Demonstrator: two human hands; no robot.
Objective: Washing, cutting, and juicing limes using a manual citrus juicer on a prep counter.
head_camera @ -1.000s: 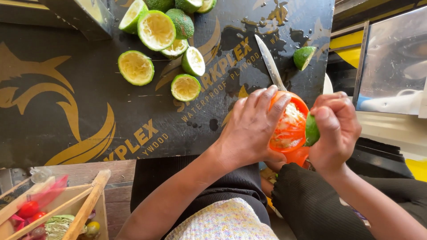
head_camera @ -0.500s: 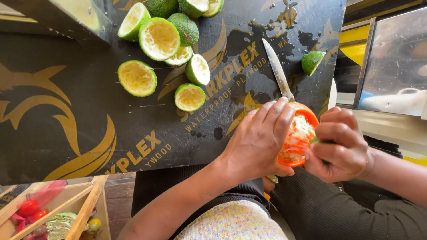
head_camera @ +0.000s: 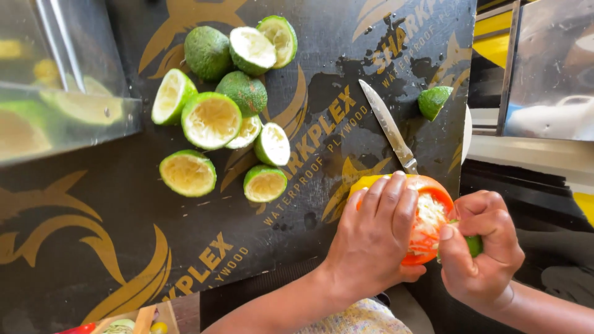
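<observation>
Left hand (head_camera: 374,238): clasps the orange juicer (head_camera: 427,219); keep it steady.
Right hand (head_camera: 479,247): clenched on a lime half (head_camera: 473,245); press squarely.
Knife (head_camera: 388,127): just beyond left fingers.

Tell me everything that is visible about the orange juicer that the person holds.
The orange juicer looks like plastic, a round bowl with a yellow part toward the board. Pale citrus pulp covers its inside. It sits tilted at the near edge of the black board, just below the knife. The left hand grips its rim; the right hand presses a green citrus piece against it.
</observation>
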